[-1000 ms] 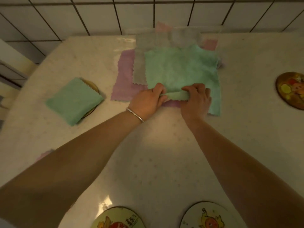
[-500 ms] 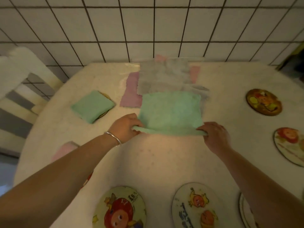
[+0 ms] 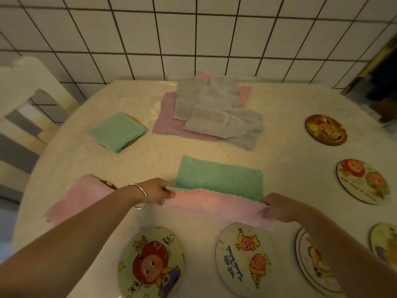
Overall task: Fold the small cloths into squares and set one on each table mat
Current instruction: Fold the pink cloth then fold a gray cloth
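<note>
A green cloth (image 3: 219, 178) lies flat in the middle of the table. Along its near edge a pink strip of cloth (image 3: 214, 204) is stretched between my hands; whether it is the green cloth's underside or a second cloth I cannot tell. My left hand (image 3: 158, 191) pinches its left end and my right hand (image 3: 277, 208) grips its right end. A folded green square (image 3: 117, 131) sits on a mat at the left. A pink cloth (image 3: 79, 198) covers another mat (image 3: 108, 184).
Loose grey cloths (image 3: 206, 97) and a pink cloth (image 3: 169, 119) lie piled at the back by the tiled wall. Round picture mats lie near me (image 3: 150, 263), (image 3: 242, 257), (image 3: 315, 265) and at the right (image 3: 363, 181), (image 3: 325, 130). A chair (image 3: 25, 100) stands left.
My hands have drawn the green cloth off the pile toward me and moved apart. A pink strip now shows between them. The view has tilted up.
</note>
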